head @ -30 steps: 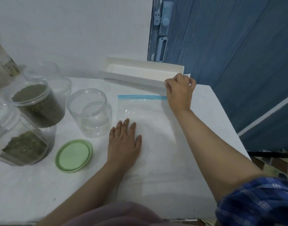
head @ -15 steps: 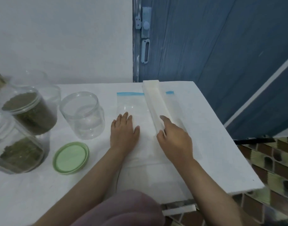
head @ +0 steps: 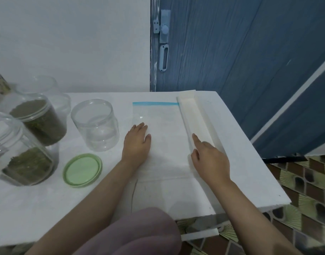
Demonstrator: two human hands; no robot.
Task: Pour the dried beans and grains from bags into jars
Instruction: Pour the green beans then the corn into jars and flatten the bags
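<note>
An empty clear zip bag (head: 163,129) with a blue seal strip lies flat on the white table (head: 241,162). My left hand (head: 137,144) rests palm down on the bag's left side, fingers together. My right hand (head: 209,159) grips the near end of a long white tray-like strip (head: 194,116) lying along the bag's right edge, index finger stretched along it. An empty open clear jar (head: 95,124) stands left of the bag, its green lid (head: 82,170) lying in front of it.
Two clear jars holding green-brown grains (head: 42,120) (head: 21,159) stand at the left, with more clear containers behind them. The table's right edge drops to a tiled floor (head: 305,190). A blue door (head: 250,52) stands behind; my knee (head: 139,234) is at the near edge.
My right hand has pulled the white strip from the table's back, turned it lengthwise, and slid it from the bag's middle to its right edge. The left hand stayed on the bag.
</note>
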